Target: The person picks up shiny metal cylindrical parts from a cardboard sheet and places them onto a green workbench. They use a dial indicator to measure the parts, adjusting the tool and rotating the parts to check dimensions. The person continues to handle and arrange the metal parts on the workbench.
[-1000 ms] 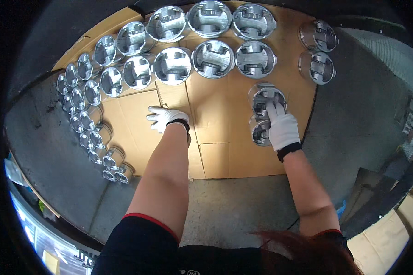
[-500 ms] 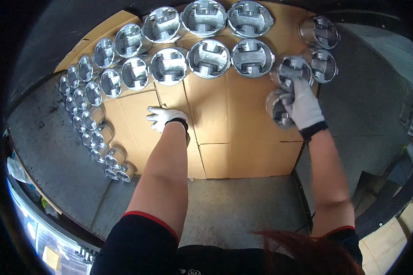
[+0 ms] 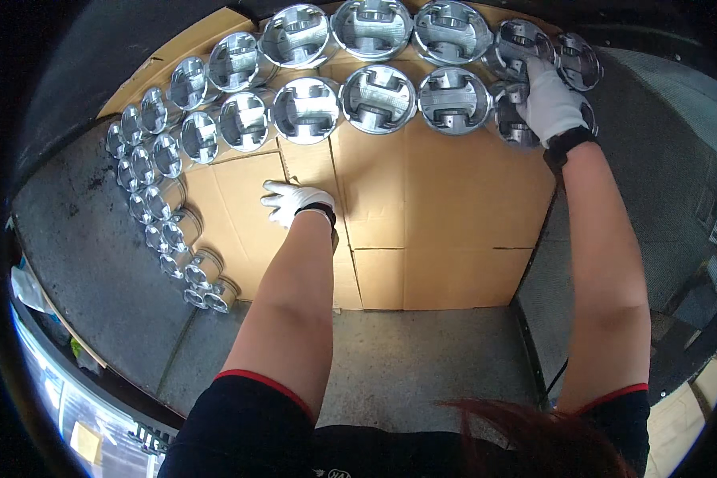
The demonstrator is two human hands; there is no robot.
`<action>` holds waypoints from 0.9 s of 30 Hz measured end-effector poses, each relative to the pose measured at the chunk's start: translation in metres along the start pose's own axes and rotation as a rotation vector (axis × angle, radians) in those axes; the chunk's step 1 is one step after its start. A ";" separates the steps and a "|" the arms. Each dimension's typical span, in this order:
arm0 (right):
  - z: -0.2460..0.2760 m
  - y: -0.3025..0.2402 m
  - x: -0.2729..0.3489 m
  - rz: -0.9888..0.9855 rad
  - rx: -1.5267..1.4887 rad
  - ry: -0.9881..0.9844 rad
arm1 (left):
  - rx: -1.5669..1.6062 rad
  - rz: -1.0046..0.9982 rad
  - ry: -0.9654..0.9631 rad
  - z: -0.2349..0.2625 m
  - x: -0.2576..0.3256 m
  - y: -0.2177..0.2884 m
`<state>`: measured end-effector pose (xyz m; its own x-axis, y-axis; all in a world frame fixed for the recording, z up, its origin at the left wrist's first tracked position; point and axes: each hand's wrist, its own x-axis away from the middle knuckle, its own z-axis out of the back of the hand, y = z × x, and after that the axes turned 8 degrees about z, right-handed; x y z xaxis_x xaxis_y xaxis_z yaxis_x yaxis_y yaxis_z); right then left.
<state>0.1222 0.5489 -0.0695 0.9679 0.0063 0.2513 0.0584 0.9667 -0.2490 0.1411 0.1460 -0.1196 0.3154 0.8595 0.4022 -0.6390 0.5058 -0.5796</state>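
Many shiny metal pistons stand in rows on flattened brown cardboard (image 3: 438,223). My right hand (image 3: 551,99), in a white glove, reaches to the far right end of the rows. It lies over two pistons there, an upper one (image 3: 508,40) and a lower one (image 3: 507,127), fingers curled on them. Another piston (image 3: 579,62) stands just right of the hand. My left hand (image 3: 295,199), also gloved, presses flat on the bare cardboard with fingers spread, holding nothing. The nearest piston (image 3: 304,110) is a short way beyond it.
Two rows of large pistons (image 3: 374,95) line the far edge of the cardboard. A curved band of smaller pistons (image 3: 163,199) runs down the left edge. Grey rough flooring (image 3: 422,374) surrounds the cardboard. A dark raised edge (image 3: 534,350) runs along the right.
My right hand has slid two pistons from the middle right of the cardboard up to the far right end of the rows. My left hand has stayed put on the cardboard.
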 end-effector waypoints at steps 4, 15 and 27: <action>0.001 -0.011 -0.015 -0.138 -0.036 -0.150 | -0.002 0.020 -0.018 0.006 0.001 0.000; -0.018 0.008 -0.019 -0.114 0.073 -0.010 | 0.007 0.004 -0.026 -0.005 -0.008 -0.002; -0.011 -0.012 -0.015 -0.131 0.051 -0.110 | 0.038 0.023 0.046 -0.016 -0.017 -0.005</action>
<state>0.1096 0.5346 -0.0805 0.9202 -0.0950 0.3797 0.1666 0.9729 -0.1604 0.1503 0.1305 -0.1347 0.3317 0.8740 0.3552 -0.6727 0.4830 -0.5605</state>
